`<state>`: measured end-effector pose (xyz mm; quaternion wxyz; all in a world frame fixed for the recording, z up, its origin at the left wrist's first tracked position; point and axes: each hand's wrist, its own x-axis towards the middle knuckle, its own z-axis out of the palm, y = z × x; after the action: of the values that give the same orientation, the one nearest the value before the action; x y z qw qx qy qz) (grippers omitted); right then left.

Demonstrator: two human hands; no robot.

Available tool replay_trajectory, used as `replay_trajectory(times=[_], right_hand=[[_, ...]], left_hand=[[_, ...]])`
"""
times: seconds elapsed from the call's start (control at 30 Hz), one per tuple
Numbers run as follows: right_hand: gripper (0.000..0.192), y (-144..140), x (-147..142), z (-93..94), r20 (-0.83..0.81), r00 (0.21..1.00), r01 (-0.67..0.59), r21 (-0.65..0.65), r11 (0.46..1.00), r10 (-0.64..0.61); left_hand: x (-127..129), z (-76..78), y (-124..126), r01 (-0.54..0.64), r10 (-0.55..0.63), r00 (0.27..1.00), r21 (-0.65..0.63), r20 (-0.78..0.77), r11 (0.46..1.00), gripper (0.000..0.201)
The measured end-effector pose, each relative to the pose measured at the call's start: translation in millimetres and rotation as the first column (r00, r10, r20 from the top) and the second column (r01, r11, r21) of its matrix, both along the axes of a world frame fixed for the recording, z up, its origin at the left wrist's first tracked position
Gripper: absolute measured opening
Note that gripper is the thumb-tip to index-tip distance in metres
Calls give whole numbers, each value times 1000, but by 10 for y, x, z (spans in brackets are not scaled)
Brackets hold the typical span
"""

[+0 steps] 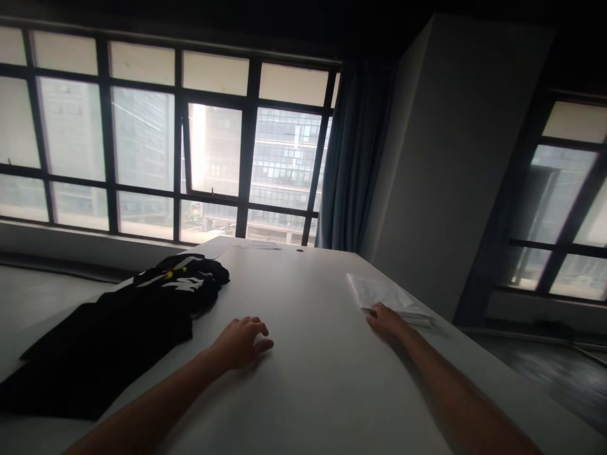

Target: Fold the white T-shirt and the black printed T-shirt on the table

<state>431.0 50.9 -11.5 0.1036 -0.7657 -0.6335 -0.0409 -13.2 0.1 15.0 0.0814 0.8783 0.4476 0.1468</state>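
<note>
The right hand (385, 318) lies palm down at the near edge of a folded white cloth (386, 297), fingertips touching it but gripping nothing; the cloth sits by the right edge of the white table (313, 354), just beside the grey wall (441, 164). It looks thin, soft and light, likely to sag and unfold if lifted by 1 corner, so a flat pinch across the folded near edge would hold it best, though the dim light hides how many layers there are. The left hand (241, 341) rests on bare tabletop, fingers loosely curled and holding nothing, near a limp black shirt (118, 328) spread toward the left edge. Between the 2 hands the table gives open room; on the right the drop-off is close.
</note>
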Motion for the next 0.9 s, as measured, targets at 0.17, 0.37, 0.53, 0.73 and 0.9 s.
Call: replay_trajectory(times=[0.17,0.37,0.53,0.73,0.9], right_hand=[[43,-310,-759,150,-295,858,-452,-47,891,420],[65,-659,-819,381,-525,719,-434,171,884,455],[69,-786,-599,210,-423,807,-500,-120,858,411],[85,-893,-586,331,-399,826,-534,-322,782,399],[78,-1030,-616,471,-417,812,-554,-332,763,408]], left_hand=[[35,-4,-61,22,-22,999,-9,-26,1000,39],[74,-54,-125,33,-33,999,-35,5,999,59],[127,-100,-175,177,-177,984,-27,-6,984,78],[306,-198,-267,407,-415,905,89,97,909,25],[342,-186,-176,209,-196,899,9,391,978,33]])
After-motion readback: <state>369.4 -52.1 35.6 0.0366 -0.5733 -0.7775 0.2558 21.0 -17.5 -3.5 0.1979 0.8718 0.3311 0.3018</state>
